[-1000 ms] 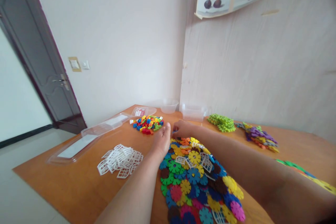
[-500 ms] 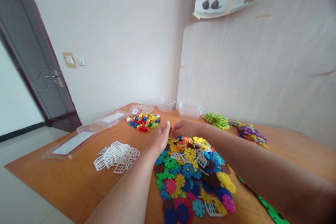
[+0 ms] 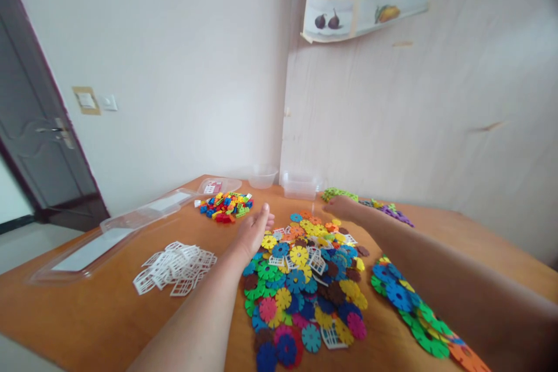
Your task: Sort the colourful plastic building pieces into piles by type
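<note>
A heap of colourful flower-shaped plastic discs (image 3: 299,282) spreads over the table before me, with a few white window-frame pieces (image 3: 316,261) among them. My left hand (image 3: 253,233) rests at the heap's far left side, thumb up and apart from the fingers, with nothing visible in it. My right hand (image 3: 340,207) is beyond the heap on the right, beside a pile of lime-green pieces (image 3: 340,192). Its fingers are mostly hidden behind the hand. Under my right forearm lies a row of overlapping discs (image 3: 412,308), mostly blue and green.
To the left lies a pile of white window-frame pieces (image 3: 174,267). Behind it are small building bricks (image 3: 224,207) and clear plastic lids (image 3: 93,250). A clear bowl (image 3: 263,176) and a clear box (image 3: 300,185) stand by the wall. Purple pieces (image 3: 396,215) lie at the back right.
My hands were close together at the heap's far edge; the right has moved away to the right, toward the lime-green pile. The view has turned rightward, and more of the disc row shows.
</note>
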The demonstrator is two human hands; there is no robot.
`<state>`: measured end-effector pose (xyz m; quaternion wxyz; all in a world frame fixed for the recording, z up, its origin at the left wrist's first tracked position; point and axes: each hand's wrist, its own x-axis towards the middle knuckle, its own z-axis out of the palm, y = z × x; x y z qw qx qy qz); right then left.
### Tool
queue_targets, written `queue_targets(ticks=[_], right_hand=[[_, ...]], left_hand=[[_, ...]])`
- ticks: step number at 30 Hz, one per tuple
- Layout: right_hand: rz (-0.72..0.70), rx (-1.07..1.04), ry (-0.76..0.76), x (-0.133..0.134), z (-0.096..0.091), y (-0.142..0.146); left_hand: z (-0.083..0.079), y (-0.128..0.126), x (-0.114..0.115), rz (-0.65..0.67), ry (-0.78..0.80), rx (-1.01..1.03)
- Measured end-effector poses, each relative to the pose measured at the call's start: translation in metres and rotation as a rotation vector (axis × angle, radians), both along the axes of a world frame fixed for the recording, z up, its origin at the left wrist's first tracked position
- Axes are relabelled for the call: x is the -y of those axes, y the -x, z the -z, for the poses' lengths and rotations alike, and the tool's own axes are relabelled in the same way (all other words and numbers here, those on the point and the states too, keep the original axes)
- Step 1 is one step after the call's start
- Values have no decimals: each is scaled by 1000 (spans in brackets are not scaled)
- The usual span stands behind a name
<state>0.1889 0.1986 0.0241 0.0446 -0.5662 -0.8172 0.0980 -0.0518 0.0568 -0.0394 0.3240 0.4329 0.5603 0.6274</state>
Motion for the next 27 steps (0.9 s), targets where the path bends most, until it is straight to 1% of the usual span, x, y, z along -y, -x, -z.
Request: queue_targets(ticks=[3,7,11,14,17,23,27], right_hand=[[95,44,113,0,13,-12],[111,42,211,11,22,-7],[60,22,240,26,15,5],[7,16,228,35,7,10],[-26,21,203,38,2,10],[-21,29,218,38,0,2],[1,-43,242,40,1,4]], left_hand=[[1,1,0,-25,-10,14],[0,0,1,-4,-13,-20],[-2,-2,1,2,-4,-25],[-1,-1,1,4,-9,-27],[-1,-1,1,0,-13,-5],[-4,1,0,-20,22,35],[-4,2,-1,-40,4,76]])
